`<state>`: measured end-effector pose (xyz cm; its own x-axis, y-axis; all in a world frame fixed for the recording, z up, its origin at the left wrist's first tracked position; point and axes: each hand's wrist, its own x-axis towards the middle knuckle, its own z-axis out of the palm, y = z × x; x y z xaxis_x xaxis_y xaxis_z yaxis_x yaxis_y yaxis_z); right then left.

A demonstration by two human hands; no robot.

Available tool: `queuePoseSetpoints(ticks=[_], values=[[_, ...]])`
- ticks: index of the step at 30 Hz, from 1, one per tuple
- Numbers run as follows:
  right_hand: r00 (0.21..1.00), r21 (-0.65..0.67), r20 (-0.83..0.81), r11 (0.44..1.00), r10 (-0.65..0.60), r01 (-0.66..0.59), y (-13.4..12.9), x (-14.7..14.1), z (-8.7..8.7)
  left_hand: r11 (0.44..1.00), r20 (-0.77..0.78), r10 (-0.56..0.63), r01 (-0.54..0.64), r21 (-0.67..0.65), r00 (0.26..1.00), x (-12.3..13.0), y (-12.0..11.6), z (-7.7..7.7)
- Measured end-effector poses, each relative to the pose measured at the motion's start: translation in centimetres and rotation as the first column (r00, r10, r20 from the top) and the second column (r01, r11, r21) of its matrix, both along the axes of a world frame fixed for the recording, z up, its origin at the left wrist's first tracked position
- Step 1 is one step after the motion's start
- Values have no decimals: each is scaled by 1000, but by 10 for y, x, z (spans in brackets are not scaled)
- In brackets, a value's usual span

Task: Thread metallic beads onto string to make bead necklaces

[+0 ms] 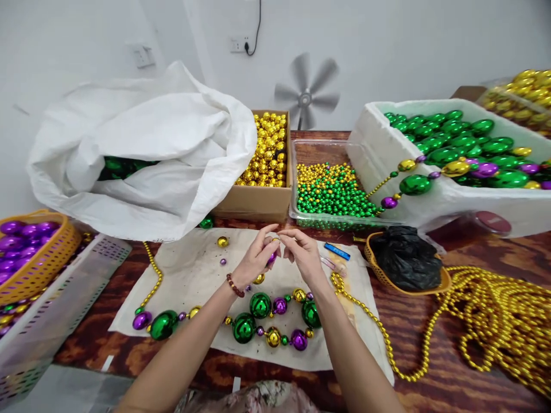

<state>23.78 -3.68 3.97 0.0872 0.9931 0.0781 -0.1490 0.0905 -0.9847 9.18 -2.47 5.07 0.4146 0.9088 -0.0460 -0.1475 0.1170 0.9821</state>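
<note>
Over the cream cloth (181, 287) my two hands meet at the fingertips. My left hand (253, 258) is closed around a purple bead (272, 258), only partly visible between the fingers. Against it, my right hand (300, 252) is pinched; whatever lies between its fingertips is too small or hidden to make out. Below them a bead garland (243, 328) of green, gold and purple balls curves across the cloth, and a gold bead (259, 279) sits just under the left palm. A loose gold bead (222, 242) and a small purple bead (222, 261) lie to the left.
Behind stand a white sack (172, 189), a carton of gold balls (262, 201), a clear tray of small beads (336, 220) and a foam box (430, 201). Gold bead strands (495, 327) lie right, near a basket with a black bag (404, 258). A fan (305, 98) spins behind.
</note>
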Motion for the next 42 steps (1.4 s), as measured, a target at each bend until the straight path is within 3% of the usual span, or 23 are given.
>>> queuePoseSetpoints(ticks=[2, 4, 6, 9, 12, 14, 16, 19, 24, 30, 36, 42], values=[[998, 4, -15, 999, 53, -53, 4, -4, 1, 1000, -30, -18, 18, -8, 999, -1, -1, -4], [1000, 10, -12, 1000, 22, -22, 6, -6, -1, 998, -59, -56, 54, -33, 997, -3, 0, -6], [994, 14, -31, 994, -104, 104, 10, -4, -3, 992, -81, -113, 108, -64, 990, -5, 4, -9], [930, -11, -163, 943, -329, 332, 21, 10, -5, 978, -91, -187, 177, -111, 978, -9, 9, -16], [859, -79, -297, 907, -417, 413, 29, 23, -7, 968, -74, -205, 191, -161, 976, -12, 14, -24], [883, -107, -321, 940, -342, 325, 27, 24, -10, 967, -68, -195, 181, -177, 978, -13, 17, -28], [938, -108, -296, 982, -182, 156, 20, 17, -15, 969, -73, -191, 176, -174, 979, -13, 18, -29], [966, -107, -254, 994, -42, 15, 10, 3, -22, 969, -95, -211, 195, -155, 973, -15, 18, -26], [930, -147, -340, 984, -142, 97, 9, 1, -12, 971, -190, -239, 227, -81, 952, -21, 18, -14], [940, -42, -337, 997, 52, -70, 4, 1, 5, 960, -244, -252, 274, 62, 937, -24, 17, 7], [975, -58, -221, 998, 7, -20, -4, -12, 10, 948, -332, -232, 289, 132, 914, -35, 6, 10], [956, 178, -288, 979, -48, 103, 0, -5, 55, 974, -335, -84, 148, 171, 938, -55, -8, 1]])
